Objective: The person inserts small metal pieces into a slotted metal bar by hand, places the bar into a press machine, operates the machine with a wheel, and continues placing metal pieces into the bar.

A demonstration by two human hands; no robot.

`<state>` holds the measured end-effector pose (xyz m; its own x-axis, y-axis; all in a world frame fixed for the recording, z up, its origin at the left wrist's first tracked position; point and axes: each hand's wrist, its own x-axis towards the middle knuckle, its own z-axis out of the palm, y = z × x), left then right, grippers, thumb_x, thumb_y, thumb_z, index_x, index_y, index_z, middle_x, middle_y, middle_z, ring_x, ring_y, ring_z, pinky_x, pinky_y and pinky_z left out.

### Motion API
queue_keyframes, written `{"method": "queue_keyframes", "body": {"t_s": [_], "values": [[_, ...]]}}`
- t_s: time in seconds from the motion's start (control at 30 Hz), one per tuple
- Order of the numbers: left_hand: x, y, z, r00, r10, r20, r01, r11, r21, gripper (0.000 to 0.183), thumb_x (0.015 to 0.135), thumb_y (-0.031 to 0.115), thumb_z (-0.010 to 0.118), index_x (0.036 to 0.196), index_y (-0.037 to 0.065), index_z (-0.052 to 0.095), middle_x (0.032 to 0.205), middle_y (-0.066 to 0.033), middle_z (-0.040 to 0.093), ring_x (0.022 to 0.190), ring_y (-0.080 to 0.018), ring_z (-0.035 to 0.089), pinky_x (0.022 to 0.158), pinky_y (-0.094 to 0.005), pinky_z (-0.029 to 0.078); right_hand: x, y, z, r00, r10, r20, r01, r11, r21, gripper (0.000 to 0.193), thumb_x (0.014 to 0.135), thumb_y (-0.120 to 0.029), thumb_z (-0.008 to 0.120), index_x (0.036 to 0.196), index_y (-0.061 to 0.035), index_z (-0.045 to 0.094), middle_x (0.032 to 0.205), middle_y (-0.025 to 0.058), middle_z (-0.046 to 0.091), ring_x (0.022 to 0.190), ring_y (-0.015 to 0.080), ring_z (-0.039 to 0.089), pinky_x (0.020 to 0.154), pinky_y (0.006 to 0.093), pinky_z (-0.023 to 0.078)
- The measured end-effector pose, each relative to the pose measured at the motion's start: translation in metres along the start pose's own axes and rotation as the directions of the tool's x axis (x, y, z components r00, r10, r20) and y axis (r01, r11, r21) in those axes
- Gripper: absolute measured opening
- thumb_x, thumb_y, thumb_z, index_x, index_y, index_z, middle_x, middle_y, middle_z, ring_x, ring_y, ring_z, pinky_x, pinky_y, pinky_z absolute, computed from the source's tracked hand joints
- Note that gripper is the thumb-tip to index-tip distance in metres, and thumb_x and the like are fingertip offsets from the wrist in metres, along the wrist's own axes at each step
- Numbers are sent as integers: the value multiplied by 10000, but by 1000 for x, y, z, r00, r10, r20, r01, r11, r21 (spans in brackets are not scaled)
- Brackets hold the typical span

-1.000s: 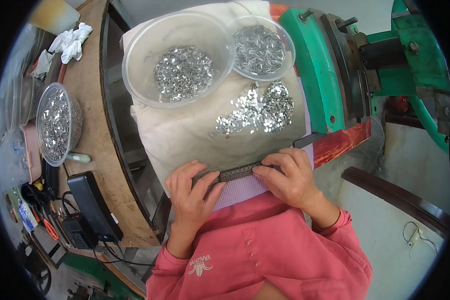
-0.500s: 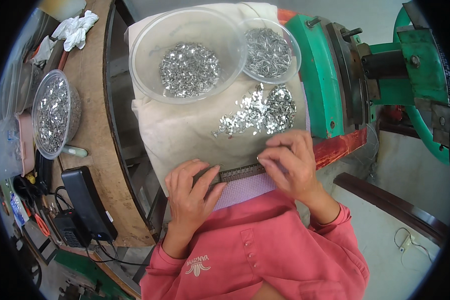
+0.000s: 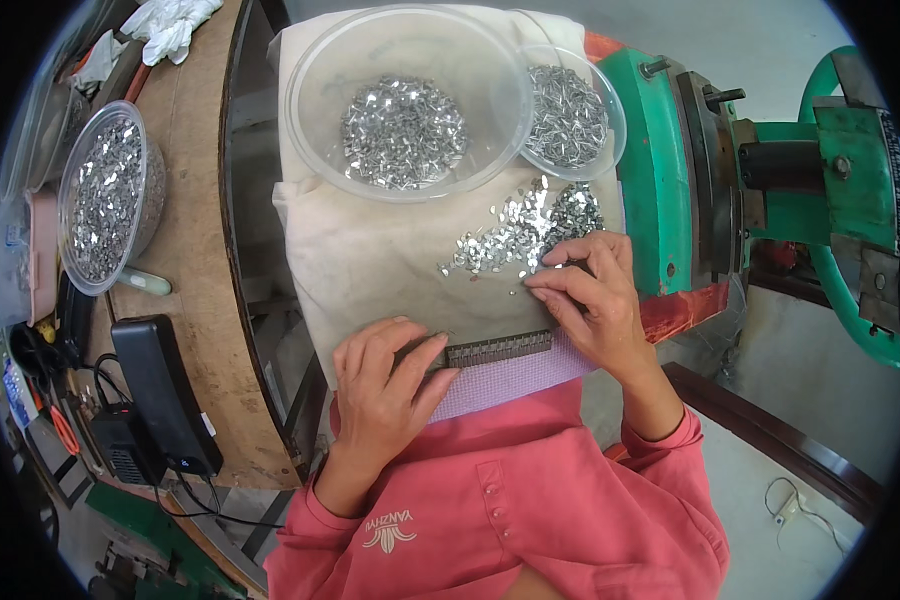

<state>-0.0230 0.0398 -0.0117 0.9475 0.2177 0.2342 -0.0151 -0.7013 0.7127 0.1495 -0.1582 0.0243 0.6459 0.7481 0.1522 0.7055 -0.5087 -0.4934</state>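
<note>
A dark slotted metal bar [image 3: 500, 349] lies along the near edge of the cloth. My left hand [image 3: 380, 378] is closed on the bar's left end, thumb on the near side and fingers on the far side. My right hand [image 3: 602, 305] is at the near right edge of a loose pile of small shiny metal pieces [image 3: 518, 233]. Its thumb and index fingertip are drawn together; whether a piece is between them is too small to tell. Beyond the pile stand a large clear tub [image 3: 305, 100] holding short metal pieces and a smaller clear tub [image 3: 615, 120] of thin metal pins.
A green machine [image 3: 642, 180] with a handwheel [image 3: 815, 290] stands at the right. On the wooden bench [image 3: 185, 180] at the left are a round tub of shiny flakes [image 3: 110, 205], a black box-shaped device [image 3: 165, 390] with cables, and crumpled white tissue [image 3: 175, 25]. Purple mesh [image 3: 500, 385] lies beneath the bar.
My right hand has moved away from the bar's right end, up to the edge of the metal pile. My left hand stays on the bar. The whole view has shifted slightly.
</note>
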Motion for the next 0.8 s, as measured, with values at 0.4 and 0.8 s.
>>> {"method": "queue_keyframes", "body": {"t_s": [0.4, 0.8], "values": [[2, 0, 1, 1000, -1, -1, 1, 1000, 3, 411, 721, 191, 829, 1107, 130, 702, 1128, -27, 611, 1082, -254, 588, 923, -392, 392, 13, 0, -3, 973, -164, 160, 186, 973, -135, 201, 706, -135, 788, 891, -188, 733, 1124, -34, 618, 1123, 266, 515, 964, 425, 358], [2, 0, 0, 1000, -1, -11, 1, 1000, -5, 297, 696, 181, 838, 951, 119, 699, 1120, -36, 622, 1088, -268, 598, 927, -401, 400, -4, -15, -9, 986, -138, 88, 142, 989, -31, 198, 656, -144, 825, 817, -138, 709, 1022, -8, 652, 1022, 260, 541, 920, 404, 345]]}}
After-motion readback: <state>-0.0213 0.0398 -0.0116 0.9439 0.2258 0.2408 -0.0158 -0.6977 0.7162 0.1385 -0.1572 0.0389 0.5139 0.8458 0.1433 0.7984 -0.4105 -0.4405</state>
